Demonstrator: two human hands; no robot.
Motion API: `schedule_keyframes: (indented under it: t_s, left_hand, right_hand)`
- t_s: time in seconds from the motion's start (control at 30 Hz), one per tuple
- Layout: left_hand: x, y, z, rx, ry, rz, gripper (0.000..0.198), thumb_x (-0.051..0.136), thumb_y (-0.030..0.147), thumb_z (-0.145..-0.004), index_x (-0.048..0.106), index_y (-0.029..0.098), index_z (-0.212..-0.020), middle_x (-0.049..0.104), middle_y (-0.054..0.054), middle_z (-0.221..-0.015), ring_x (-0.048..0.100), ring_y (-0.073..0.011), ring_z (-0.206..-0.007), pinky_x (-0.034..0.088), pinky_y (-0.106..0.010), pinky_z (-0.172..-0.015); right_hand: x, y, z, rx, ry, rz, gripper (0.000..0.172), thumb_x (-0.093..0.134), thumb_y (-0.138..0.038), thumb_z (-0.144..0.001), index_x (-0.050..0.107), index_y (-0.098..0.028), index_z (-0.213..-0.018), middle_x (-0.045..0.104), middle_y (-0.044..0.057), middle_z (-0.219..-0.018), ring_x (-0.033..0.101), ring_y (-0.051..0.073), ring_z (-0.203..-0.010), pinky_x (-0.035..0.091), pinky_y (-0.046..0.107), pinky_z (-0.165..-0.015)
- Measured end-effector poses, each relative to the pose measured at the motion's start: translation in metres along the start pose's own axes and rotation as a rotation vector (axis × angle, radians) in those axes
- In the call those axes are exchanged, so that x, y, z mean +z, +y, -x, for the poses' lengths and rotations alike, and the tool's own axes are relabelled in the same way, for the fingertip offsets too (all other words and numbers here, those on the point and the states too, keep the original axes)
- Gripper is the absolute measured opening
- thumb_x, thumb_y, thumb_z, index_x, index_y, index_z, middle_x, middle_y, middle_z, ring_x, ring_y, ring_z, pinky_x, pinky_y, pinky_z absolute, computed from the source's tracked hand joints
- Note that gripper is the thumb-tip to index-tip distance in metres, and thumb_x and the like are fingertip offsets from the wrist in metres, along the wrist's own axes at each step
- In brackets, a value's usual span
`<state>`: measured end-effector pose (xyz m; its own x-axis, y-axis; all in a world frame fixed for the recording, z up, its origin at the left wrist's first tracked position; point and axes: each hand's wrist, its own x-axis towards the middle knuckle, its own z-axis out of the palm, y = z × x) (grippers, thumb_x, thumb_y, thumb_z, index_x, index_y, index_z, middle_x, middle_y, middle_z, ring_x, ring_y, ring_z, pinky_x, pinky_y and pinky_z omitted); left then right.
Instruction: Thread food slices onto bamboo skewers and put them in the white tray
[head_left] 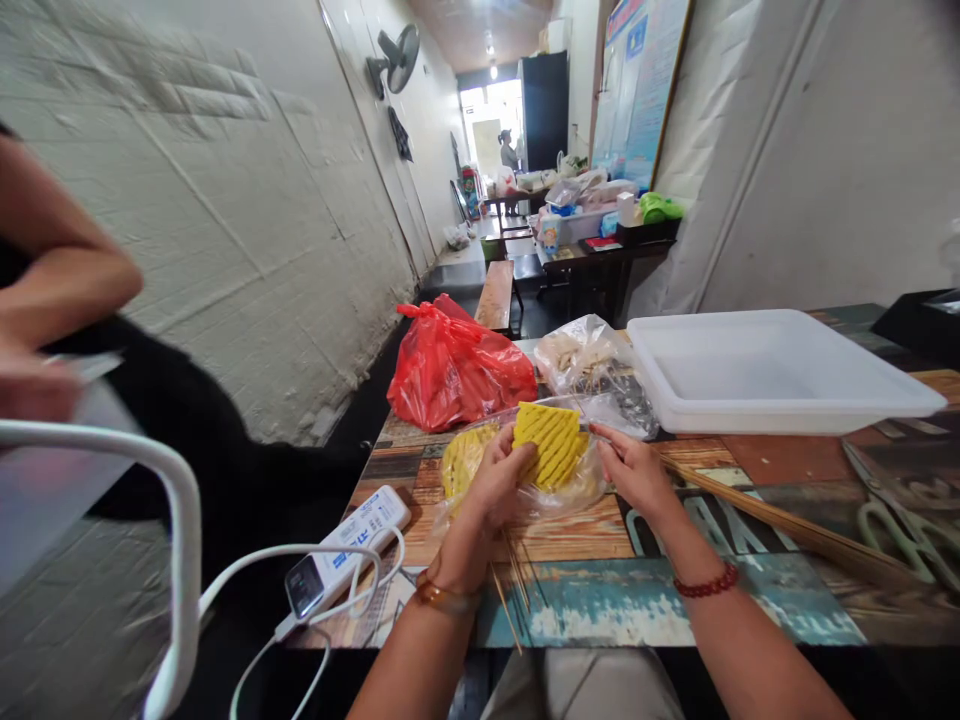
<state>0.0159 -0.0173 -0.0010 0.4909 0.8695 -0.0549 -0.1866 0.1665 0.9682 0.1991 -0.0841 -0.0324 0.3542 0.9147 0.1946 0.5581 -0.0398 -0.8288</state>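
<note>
My left hand (501, 478) is closed on a yellow slab (551, 440) with diagonal ridges, a spongy-looking food sheet. Thin bamboo skewers (516, 590) stick out below that hand toward the table's front edge. At the slab's right edge is my right hand (637, 472), its thumb and index finger drawn together in a pinch; what lies between them is too small to make out. Under both hands sits a clear plastic bag (469, 462) with more yellow slabs. To the right lies a long bundle of bamboo skewers (757, 510).
Behind the hands stand a red plastic bag (457, 365), a clear bag of pale pieces (581, 350) and a white plastic tub (780, 415). Scissors (892, 520) lie far right. A power strip (349, 555) with white cables is front left. Another person's arm (60, 240) is at left.
</note>
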Motion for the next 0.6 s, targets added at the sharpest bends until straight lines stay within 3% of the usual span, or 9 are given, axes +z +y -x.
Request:
schedule_keyframes:
  t_s: [0.13, 0.3, 0.43, 0.53, 0.6]
  left_hand:
    - [-0.005, 0.007, 0.002, -0.010, -0.019, 0.249, 0.042, 0.067, 0.027, -0.069, 0.056, 0.016, -0.108, 0.066, -0.008, -0.104, 0.064, -0.0202, -0.092, 0.052, -0.031, -0.078]
    - [-0.009, 0.007, 0.001, -0.070, -0.032, 0.296, 0.036, 0.062, 0.028, -0.074, 0.059, 0.019, -0.109, 0.067, -0.009, -0.105, 0.063, -0.0226, -0.094, 0.054, -0.031, -0.073]
    - [-0.010, 0.006, -0.001, -0.110, 0.027, 0.349, 0.039, 0.060, 0.026, -0.076, 0.056, 0.021, -0.114, 0.065, -0.007, -0.108, 0.064, -0.0226, -0.092, 0.055, -0.031, -0.068]
    - [-0.009, 0.004, -0.003, -0.123, 0.020, 0.388, 0.040, 0.059, 0.022, -0.075, 0.054, 0.023, -0.115, 0.065, -0.006, -0.109, 0.064, -0.0213, -0.090, 0.055, -0.032, -0.069]
    - [-0.009, 0.001, -0.004, -0.136, 0.004, 0.397, 0.038, 0.059, 0.022, -0.075, 0.055, 0.022, -0.113, 0.066, -0.006, -0.106, 0.064, -0.0212, -0.090, 0.055, -0.033, -0.071]
  right_hand:
    - [0.001, 0.000, 0.001, 0.000, -0.047, 0.060, 0.047, 0.039, -0.032, -0.086, 0.061, -0.011, -0.122, 0.060, -0.001, -0.050, 0.057, 0.017, -0.048, 0.045, 0.027, -0.052]
    - [-0.002, -0.002, 0.008, 0.012, -0.122, 0.012, 0.049, 0.041, -0.032, -0.087, 0.054, -0.012, -0.129, 0.055, -0.004, -0.047, 0.052, 0.014, -0.042, 0.040, 0.023, -0.045]
    - [-0.015, -0.003, 0.034, 0.092, -0.201, -0.152, 0.052, 0.046, -0.038, -0.088, 0.048, -0.016, -0.135, 0.048, -0.007, -0.047, 0.042, 0.010, -0.035, 0.035, 0.021, -0.038]
    - [-0.026, -0.004, 0.058, 0.202, -0.144, -0.266, 0.051, 0.050, -0.041, -0.087, 0.050, -0.019, -0.133, 0.047, -0.007, -0.050, 0.039, 0.009, -0.036, 0.034, 0.021, -0.037]
    - [-0.030, -0.006, 0.068, 0.182, -0.024, -0.379, 0.043, 0.052, -0.039, -0.087, 0.055, -0.020, -0.126, 0.050, -0.005, -0.053, 0.041, 0.009, -0.039, 0.034, 0.021, -0.037]
